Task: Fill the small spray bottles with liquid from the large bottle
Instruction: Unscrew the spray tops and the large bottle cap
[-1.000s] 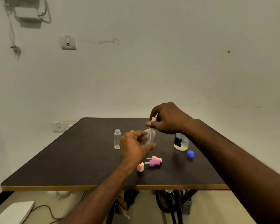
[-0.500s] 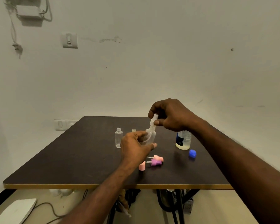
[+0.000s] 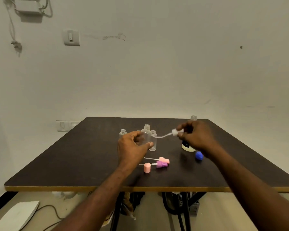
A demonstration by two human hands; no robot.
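My left hand (image 3: 132, 147) grips a clear small bottle (image 3: 146, 134) with an open neck, upright on the dark table (image 3: 73, 164). My right hand (image 3: 197, 136) pinches a white spray head (image 3: 175, 132); its thin tube (image 3: 163, 135) trails left, out of the bottle. Two more clear small bottles stand close by, one to the left (image 3: 123, 133) and one to the right (image 3: 153, 141). The large bottle (image 3: 188, 145), holding pale liquid, is mostly hidden behind my right hand, and its open neck (image 3: 193, 117) shows above it. Its blue cap (image 3: 199, 155) lies beside it.
A pink spray head (image 3: 163, 160), a purple spray head (image 3: 161, 164) and a pink cap (image 3: 147, 167) lie on the table in front of my left hand. The table's near edge (image 3: 117, 189) is yellow. Cables and a white object (image 3: 15, 215) lie on the floor below.
My right hand lifted the white spray head out of the bottle and carried it to the right, tube trailing. My left hand kept hold of the bottle.
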